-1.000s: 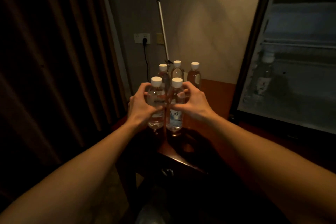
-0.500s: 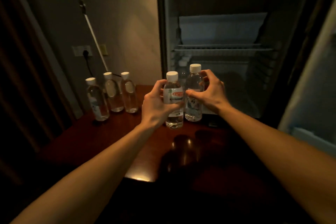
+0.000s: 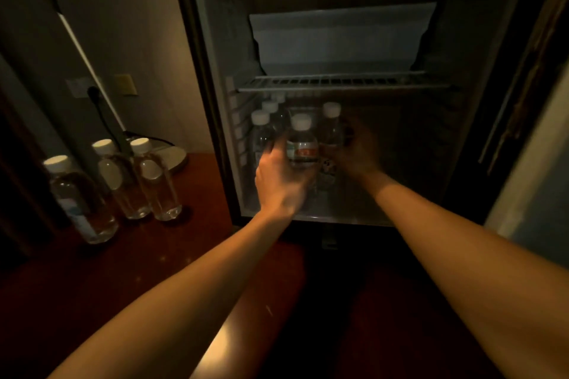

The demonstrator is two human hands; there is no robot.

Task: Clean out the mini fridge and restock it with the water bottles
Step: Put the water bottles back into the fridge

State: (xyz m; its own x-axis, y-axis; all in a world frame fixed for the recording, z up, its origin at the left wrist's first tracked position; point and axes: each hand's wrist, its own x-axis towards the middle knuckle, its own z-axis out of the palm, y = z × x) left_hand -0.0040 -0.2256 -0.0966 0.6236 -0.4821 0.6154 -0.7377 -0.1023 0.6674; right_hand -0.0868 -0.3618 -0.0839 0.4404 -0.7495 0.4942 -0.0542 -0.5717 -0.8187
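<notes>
Water bottles (image 3: pixel 301 144), upright: we gripped one in each hand, left hand (image 3: pixel 278 181) and right hand (image 3: pixel 357 154), below the fridge shelf (image 3: pixel 338 83).

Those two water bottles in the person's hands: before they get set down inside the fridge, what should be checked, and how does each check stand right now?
1. Fridge door open, opening unobstructed: ok.
2. Left hand grips the red-labelled bottle: ok.
3. Right hand grips the second bottle: ok, though blurred.
4. Both caps clear below the wire shelf: ok.
5. Free floor space right of the bottle row at the left wall: ok, looks bare.
6. Bottles already touching the fridge floor: cannot tell.
</notes>
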